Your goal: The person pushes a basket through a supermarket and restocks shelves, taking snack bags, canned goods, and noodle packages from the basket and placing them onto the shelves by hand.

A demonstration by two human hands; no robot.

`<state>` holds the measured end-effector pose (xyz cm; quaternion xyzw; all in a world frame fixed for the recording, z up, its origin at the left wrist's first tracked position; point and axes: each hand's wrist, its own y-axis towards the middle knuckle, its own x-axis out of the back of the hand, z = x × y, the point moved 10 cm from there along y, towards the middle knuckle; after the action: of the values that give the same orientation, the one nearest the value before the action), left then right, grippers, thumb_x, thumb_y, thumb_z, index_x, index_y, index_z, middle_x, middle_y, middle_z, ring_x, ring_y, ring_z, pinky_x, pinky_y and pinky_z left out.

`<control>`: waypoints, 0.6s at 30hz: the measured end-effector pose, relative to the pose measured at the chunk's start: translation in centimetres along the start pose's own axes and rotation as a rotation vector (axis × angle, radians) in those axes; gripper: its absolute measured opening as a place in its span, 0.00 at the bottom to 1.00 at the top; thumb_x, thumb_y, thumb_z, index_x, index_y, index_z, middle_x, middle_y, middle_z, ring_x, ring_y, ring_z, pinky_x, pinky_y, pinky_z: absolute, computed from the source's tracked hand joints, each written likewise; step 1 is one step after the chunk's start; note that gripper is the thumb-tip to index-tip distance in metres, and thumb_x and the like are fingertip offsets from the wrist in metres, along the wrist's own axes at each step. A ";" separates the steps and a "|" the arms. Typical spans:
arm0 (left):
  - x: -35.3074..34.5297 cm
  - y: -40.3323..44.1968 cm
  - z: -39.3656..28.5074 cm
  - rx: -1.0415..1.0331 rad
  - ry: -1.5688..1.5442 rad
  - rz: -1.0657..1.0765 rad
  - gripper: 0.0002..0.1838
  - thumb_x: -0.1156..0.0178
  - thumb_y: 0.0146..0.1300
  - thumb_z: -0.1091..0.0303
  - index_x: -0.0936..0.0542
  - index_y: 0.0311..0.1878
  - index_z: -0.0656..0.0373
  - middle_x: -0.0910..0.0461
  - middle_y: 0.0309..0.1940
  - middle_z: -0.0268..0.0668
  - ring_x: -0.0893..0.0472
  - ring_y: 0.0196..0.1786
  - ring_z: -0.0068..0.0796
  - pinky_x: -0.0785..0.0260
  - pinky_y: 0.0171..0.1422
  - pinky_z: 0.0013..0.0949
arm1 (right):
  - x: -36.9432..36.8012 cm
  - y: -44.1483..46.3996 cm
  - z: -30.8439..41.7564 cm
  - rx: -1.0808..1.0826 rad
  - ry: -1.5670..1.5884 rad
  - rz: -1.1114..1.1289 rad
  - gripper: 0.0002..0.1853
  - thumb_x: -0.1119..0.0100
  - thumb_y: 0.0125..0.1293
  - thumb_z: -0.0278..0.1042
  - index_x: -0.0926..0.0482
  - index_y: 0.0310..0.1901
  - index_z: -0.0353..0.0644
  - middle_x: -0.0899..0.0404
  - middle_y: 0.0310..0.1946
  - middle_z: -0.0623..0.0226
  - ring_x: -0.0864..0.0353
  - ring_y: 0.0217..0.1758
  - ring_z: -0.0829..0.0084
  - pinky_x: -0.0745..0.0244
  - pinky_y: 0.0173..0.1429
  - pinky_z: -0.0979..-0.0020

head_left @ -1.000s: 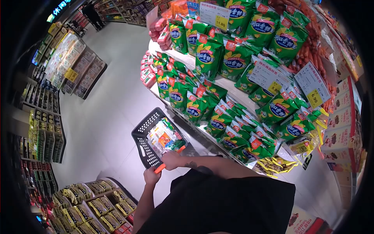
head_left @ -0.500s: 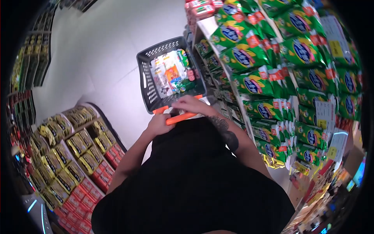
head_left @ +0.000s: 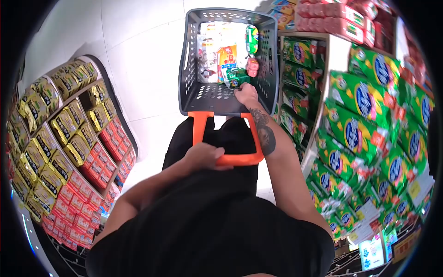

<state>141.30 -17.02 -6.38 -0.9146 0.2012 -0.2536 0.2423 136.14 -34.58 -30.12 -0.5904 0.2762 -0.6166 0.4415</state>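
My left hand (head_left: 203,157) is closed round the left corner of the orange handle (head_left: 240,160) of a dark grey basket (head_left: 214,98). Inside the basket's near right part is my right hand (head_left: 247,94), its fingers bent together at the lower edge of a green packet (head_left: 236,76); what they hold, if anything, is too small to make out. Beside that packet lie a pink packet (head_left: 252,67) and an orange and white packet (head_left: 227,56). Another green packet (head_left: 252,39) rests along the basket's right wall, with white packs to its left.
On the right, a shelf (head_left: 328,60) bears many green bags (head_left: 353,131), with red packs (head_left: 330,17) at its top. A display of gold packets (head_left: 69,122) and red packs (head_left: 76,203) stands on the left. Pale floor tiles (head_left: 143,69) lie between.
My right hand has left the handle and moved forward into the basket. The basket appears nearer and larger, its handle tilted toward my body. The view has turned, with the green bags now on the right.
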 end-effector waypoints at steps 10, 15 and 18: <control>2.1 -2.3 -1.3 -0.212 0.112 -0.442 0.07 0.37 0.43 0.69 0.24 0.28 0.53 0.35 0.16 0.25 0.31 0.20 0.23 0.37 0.27 0.28 | -10.0 13.1 -1.6 -0.066 -0.171 0.169 0.56 0.24 0.46 0.63 0.40 0.67 0.34 0.29 0.63 0.49 0.28 0.68 0.56 0.29 0.68 0.61; 3.0 -1.9 -1.3 -0.133 0.124 -0.476 0.13 0.28 0.52 0.62 0.25 0.26 0.53 0.38 0.14 0.24 0.33 0.18 0.22 0.39 0.25 0.27 | -11.8 15.5 -2.1 -0.145 -0.189 0.101 0.57 0.17 0.35 0.62 0.43 0.60 0.41 0.32 0.60 0.41 0.24 0.61 0.53 0.22 0.59 0.57; 3.6 -1.7 -1.5 -0.108 0.110 -0.493 0.16 0.27 0.54 0.58 0.25 0.25 0.53 0.38 0.13 0.25 0.33 0.17 0.21 0.39 0.25 0.26 | -11.0 16.0 -1.7 -0.128 -0.199 0.033 0.44 0.21 0.47 0.48 0.39 0.58 0.39 0.26 0.58 0.44 0.22 0.60 0.51 0.20 0.57 0.58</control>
<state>143.70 -17.87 -3.02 -0.9325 -0.0016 -0.3432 0.1126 137.00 -32.61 -49.54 -0.6711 0.2795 -0.5287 0.4381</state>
